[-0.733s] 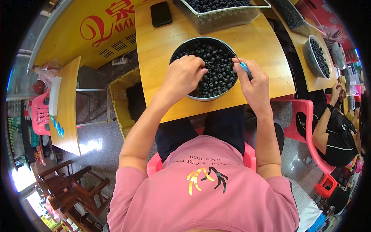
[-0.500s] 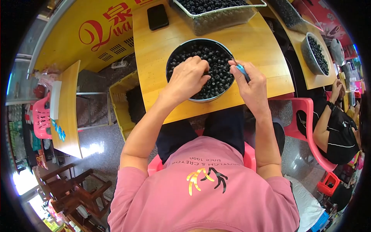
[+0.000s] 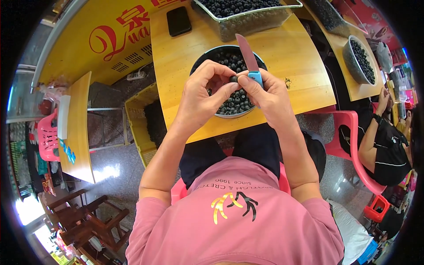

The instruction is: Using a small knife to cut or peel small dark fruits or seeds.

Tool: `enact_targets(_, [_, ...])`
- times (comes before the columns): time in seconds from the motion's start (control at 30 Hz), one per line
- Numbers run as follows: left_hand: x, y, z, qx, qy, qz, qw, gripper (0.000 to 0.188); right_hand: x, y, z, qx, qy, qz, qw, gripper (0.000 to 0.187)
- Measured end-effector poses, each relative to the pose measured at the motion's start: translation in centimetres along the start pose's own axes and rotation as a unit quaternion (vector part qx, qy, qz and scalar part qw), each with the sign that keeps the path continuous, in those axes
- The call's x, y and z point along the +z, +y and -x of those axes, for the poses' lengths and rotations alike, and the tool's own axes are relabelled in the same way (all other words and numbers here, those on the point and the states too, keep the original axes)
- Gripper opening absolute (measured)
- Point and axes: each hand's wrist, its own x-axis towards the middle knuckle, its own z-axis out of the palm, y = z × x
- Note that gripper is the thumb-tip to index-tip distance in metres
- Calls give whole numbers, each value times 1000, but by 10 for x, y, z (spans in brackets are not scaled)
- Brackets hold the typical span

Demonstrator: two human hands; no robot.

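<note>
Above a round metal bowl [image 3: 234, 116] heaped with small dark round fruits [image 3: 235, 102], my two hands meet at the fingertips. Between the thumb and forefinger of my left hand [image 3: 201, 95] is a single dark fruit [image 3: 233, 79]. My right hand [image 3: 274, 98] is closed round the blue handle of a small knife [image 3: 249, 55]. Its blade points up and away from me, and my right thumb tip is beside the fruit. Part of the bowl's contents is hidden by my hands.
Behind the bowl on the wooden table [image 3: 304, 84] stands a clear plastic tub [image 3: 251, 28] of the same fruits, with a black phone [image 3: 179, 21] to its left. A yellow crate [image 3: 137, 108] is at the table's left. Another person [image 3: 375, 145] sits at right near a second bowl [image 3: 353, 66].
My left hand has come up from the fruits in the bowl with one pinched in its fingers. My right hand has moved left to meet it, and the knife blade has swung upright.
</note>
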Motion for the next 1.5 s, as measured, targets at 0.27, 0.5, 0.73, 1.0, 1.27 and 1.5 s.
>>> enact_targets(0.27, [0, 5, 3, 59, 15, -122, 991, 14, 4, 7, 0, 80, -9, -90, 993, 23])
enact_targets(0.5, [-2, 1, 5, 71, -8, -164, 984, 15, 13, 2, -1, 71, 21, -68, 995, 26])
enact_targets(0.73, [3, -25, 11, 70, 31, -28, 997, 15, 8, 6, -2, 111, -9, -150, 982, 27])
enact_targets(1.0, [3, -23, 15, 96, 13, 26, 995, 16, 4, 3, -1, 78, -24, -112, 990, 21])
enact_targets(1.27, [2, -5, 19, -32, 28, 119, 992, 14, 0, 1, 4, -294, 11, 358, 886, 16])
enact_targets(1.5, [-1, -9, 21, -18, 10, 110, 994, 13, -1, 2, 3, -311, 16, 416, 854, 22])
